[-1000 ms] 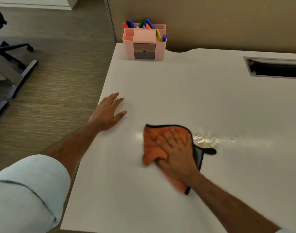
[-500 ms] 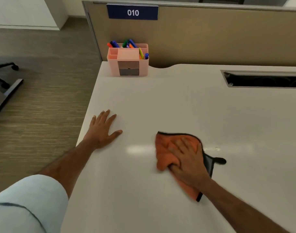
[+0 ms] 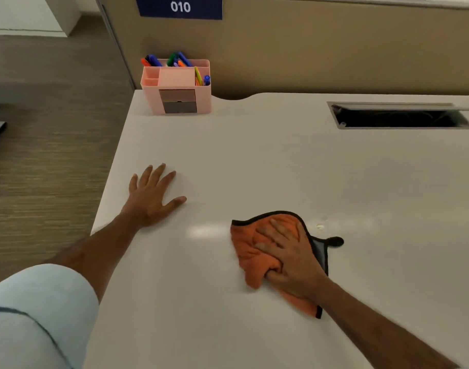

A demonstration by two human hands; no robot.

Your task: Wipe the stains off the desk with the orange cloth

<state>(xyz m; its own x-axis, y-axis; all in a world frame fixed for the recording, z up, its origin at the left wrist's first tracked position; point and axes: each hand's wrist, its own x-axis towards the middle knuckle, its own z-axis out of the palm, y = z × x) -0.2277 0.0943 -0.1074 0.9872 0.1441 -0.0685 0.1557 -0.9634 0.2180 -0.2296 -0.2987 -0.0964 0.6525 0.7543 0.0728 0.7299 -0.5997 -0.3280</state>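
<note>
The right hand (image 3: 289, 258) presses flat on the black-edged orange microfibre cloth (image 3: 257, 259), thumb pinching a fold; the left hand (image 3: 151, 198) lies spread on the white surface (image 3: 254, 161). The yellowish smear seen a second ago is mostly gone. Only a small speck (image 3: 320, 226) remains beside the cloth.

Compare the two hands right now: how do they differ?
The left hand lies bare on the desk, fingers spread; the right hand presses on the orange cloth, thumb pinching a fold of it. The left sits near the desk's left edge; the right is further in, beside a small leftover stain. Both are palm down.
</note>
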